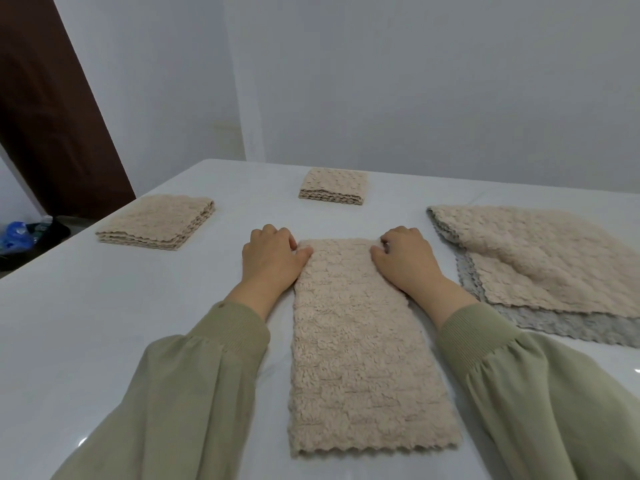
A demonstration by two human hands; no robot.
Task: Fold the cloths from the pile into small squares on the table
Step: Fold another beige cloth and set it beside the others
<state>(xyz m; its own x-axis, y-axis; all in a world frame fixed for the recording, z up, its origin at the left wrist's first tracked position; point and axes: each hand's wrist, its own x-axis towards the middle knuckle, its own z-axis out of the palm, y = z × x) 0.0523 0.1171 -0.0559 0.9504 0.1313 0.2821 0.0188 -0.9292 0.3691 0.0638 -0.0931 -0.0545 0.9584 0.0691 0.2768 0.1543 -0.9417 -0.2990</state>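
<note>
A beige fluffy cloth (360, 348), folded into a long strip, lies on the white table (104, 323) straight in front of me. My left hand (272, 259) pinches its far left corner, fingers curled at the edge. My right hand (403, 259) grips the far right corner the same way. At the right lies the pile of unfolded cloths (540, 258), a beige one on top of a grey one. Two folded beige squares sit further off: one at the left (156, 221), one at the back centre (334, 185).
The table's left edge runs diagonally past a dark brown door (52, 109). On the floor below lie a blue bag and dark items (20, 237). A pale wall stands behind the table.
</note>
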